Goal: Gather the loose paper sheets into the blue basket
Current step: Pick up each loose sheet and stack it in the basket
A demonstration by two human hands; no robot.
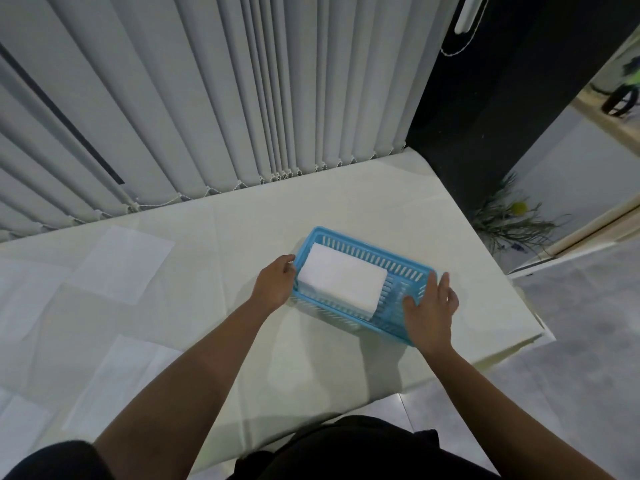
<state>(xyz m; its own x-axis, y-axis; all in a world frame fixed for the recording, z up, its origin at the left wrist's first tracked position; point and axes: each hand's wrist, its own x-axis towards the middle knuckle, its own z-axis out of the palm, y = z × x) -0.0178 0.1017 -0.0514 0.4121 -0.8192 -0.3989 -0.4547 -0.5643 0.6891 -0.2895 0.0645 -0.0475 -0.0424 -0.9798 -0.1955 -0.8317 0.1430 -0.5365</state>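
Landmark: I take the blue basket (363,282) as my reference; it sits on the white desk (242,237), toward the desk's right end.
Done so far: a folded white paper stack (343,280) lies inside the blue basket, filling its left part; the basket's right part shows bare slotted floor.
Left to do: I see at least one loose paper sheet (121,265) lying flat on the desk well to the left of the basket, and another paler sheet (114,375) left of the basket and nearer to me. Their edges are faint against the white cloth, so I cannot count them for sure.
Left hand: my left hand (275,284) rests against the basket's left end wall, fingers (287,261) curled loosely onto the rim, not clamped hard.
Right hand: my right hand (431,306) lies over the basket's near right corner, fingers spread and laid flat on the rim, holding no paper.
Judgement: I reckon the task is partly done; the basket is being steadied or shifted, and the sheets to its left are yet to be gathered.
Risk: thin sheets on cloth may be hard to lift by an edge.
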